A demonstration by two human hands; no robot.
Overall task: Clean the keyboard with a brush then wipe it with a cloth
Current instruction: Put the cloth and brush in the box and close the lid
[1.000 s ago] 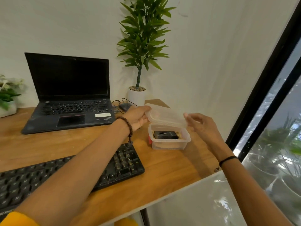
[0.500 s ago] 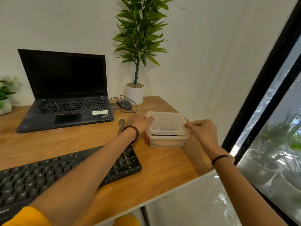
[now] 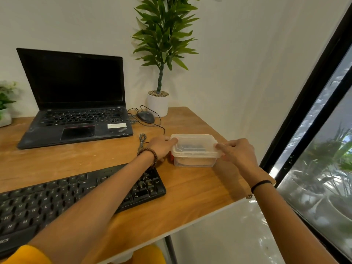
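Cloudy plastic lid [image 3: 192,139] blurs a dark object [image 3: 192,148] inside the box [image 3: 194,162].

On the near-left keyboard [image 3: 47,199], keys read "Enter", K, L, N and M; the far laptop's [image 3: 76,128] corner logo [image 3: 122,129] and white sticker [image 3: 116,125] are too blurred to read

A single head-worn wide-angle camera looks forward and down along both forearms, near enough that the left hand [image 3: 162,147] and right hand [image 3: 238,153] meet at a lidded plastic container [image 3: 194,149] mid-frame. Beyond the hands it faces a white wall [image 3: 238,63] — right of the right hand, a dark-framed window [image 3: 323,149] runs out of frame.
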